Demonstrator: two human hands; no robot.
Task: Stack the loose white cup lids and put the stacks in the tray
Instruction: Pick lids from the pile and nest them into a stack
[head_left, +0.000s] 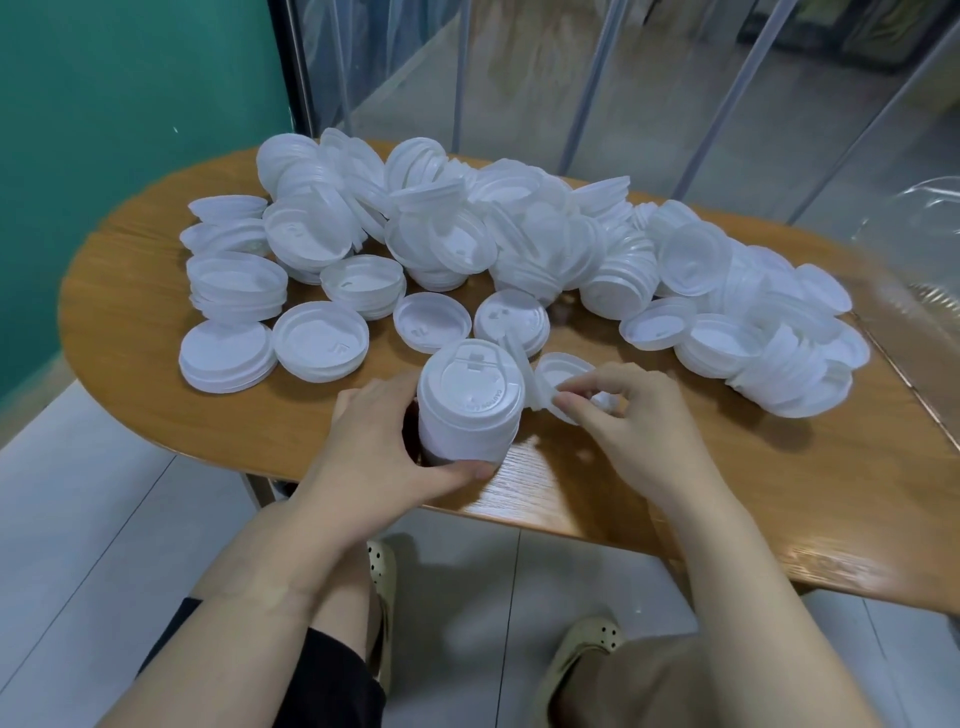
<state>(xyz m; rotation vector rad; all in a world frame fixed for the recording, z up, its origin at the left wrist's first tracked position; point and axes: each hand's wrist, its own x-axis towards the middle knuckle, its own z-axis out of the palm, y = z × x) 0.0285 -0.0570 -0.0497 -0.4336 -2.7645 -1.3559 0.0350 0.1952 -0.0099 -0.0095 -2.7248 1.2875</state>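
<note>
Lids (519, 244) lie heaped across the table (649, 499). Left hand (384, 452) wraps the upright stack (467, 405), steadying it; right hand (623, 415) pinches a loose lid (558, 376) beside it, probably next on.

Raised lettering runs along the near rim of the top white plastic cup lid (475, 382) on the tall stack near the front edge of the oval wooden table (156, 395). The word "CAUTION" can be made out there; the letters that follow are too small and faint to read. Other lids carry embossed marks, none legible.
</note>
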